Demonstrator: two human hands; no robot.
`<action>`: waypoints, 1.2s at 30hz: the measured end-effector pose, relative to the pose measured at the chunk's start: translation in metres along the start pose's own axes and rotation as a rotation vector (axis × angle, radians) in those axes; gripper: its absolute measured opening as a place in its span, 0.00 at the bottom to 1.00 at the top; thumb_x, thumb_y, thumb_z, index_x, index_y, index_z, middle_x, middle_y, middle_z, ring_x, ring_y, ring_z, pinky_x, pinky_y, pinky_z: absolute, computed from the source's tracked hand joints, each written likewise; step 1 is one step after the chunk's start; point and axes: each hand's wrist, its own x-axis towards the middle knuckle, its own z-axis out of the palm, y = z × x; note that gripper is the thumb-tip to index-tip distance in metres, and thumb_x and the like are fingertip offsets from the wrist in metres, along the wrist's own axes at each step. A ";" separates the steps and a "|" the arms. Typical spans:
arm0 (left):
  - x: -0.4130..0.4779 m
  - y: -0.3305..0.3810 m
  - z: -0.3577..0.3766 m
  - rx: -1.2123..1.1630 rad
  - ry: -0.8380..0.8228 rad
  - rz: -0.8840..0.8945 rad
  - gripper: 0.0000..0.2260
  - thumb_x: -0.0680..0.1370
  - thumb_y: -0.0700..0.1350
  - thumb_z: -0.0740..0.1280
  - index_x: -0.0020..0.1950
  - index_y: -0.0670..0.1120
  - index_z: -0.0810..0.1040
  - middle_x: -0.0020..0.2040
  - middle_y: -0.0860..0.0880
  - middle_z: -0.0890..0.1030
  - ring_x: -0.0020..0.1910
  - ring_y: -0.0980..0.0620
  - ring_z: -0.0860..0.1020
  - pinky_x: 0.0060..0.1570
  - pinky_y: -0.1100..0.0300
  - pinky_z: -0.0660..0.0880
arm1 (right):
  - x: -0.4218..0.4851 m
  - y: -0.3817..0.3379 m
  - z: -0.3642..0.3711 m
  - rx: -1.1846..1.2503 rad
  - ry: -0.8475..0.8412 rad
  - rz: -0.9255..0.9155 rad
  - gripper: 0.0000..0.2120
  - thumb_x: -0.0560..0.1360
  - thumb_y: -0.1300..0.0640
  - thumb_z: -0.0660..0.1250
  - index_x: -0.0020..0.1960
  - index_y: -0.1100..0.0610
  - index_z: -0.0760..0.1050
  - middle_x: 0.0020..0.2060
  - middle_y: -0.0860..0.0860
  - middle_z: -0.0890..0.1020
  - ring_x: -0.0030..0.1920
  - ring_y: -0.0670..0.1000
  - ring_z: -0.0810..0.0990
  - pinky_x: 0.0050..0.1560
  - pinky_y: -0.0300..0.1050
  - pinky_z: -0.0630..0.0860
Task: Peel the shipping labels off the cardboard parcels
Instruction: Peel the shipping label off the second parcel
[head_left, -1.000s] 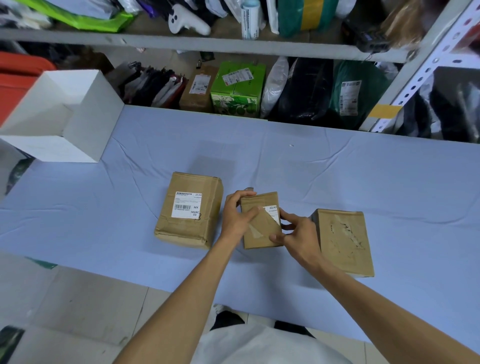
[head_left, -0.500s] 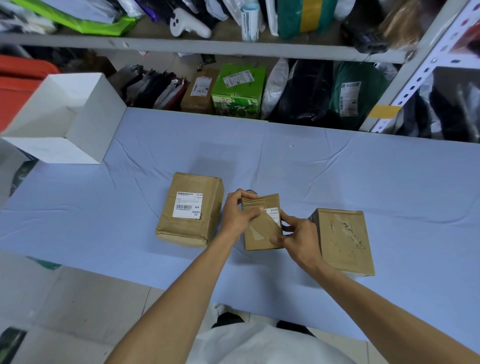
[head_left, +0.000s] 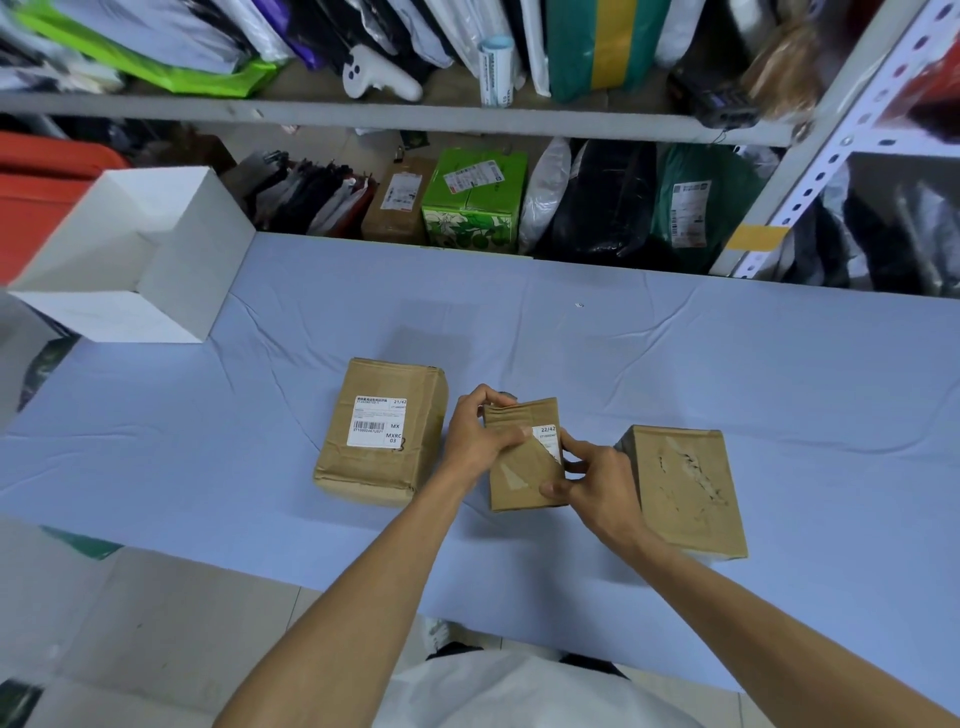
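The small cardboard parcel (head_left: 524, 457) sits in the middle of three, near the tabletop's (head_left: 727, 364) front edge, held between both hands. Its shipping label (head_left: 548, 439) is partly lifted: only a white corner marked 22/42 remains at the upper right of its top face, with a pale patch of bare cardboard lower down. The left hand (head_left: 475, 441) has its grip clenched on the parcel's left side, thumb pressed across the top face at the label's edge. The right hand (head_left: 597, 480) grasps the parcel's right side, thumb on the lower corner and fingers by the label.

Just to the left lies a larger parcel (head_left: 382, 431) with its white barcode label (head_left: 376, 428) intact. To the right rests a third parcel (head_left: 685, 488), its top scuffed and torn. An open white box (head_left: 171, 270) stands at the tabletop's back left corner. Behind the far edge, metal shelving (head_left: 395, 117) holds packages and bags.
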 end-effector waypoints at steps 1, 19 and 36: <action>-0.001 -0.001 0.000 -0.010 0.014 0.000 0.13 0.65 0.44 0.78 0.43 0.56 0.78 0.57 0.50 0.79 0.57 0.51 0.77 0.56 0.48 0.78 | 0.000 -0.002 -0.001 0.002 -0.005 0.001 0.32 0.63 0.67 0.76 0.66 0.55 0.75 0.48 0.48 0.84 0.48 0.45 0.82 0.42 0.38 0.81; -0.001 -0.002 0.002 -0.044 0.003 -0.008 0.13 0.67 0.40 0.77 0.42 0.53 0.76 0.58 0.46 0.78 0.56 0.52 0.77 0.55 0.50 0.79 | -0.002 -0.004 0.001 -0.034 0.005 -0.001 0.35 0.63 0.67 0.77 0.69 0.57 0.72 0.54 0.50 0.83 0.52 0.48 0.82 0.47 0.42 0.81; 0.005 0.000 -0.001 0.047 -0.062 0.020 0.14 0.66 0.42 0.78 0.41 0.51 0.74 0.58 0.43 0.77 0.52 0.52 0.77 0.50 0.57 0.78 | -0.004 -0.009 -0.004 -0.014 -0.041 0.031 0.35 0.63 0.70 0.76 0.68 0.60 0.72 0.53 0.50 0.82 0.49 0.46 0.80 0.33 0.26 0.74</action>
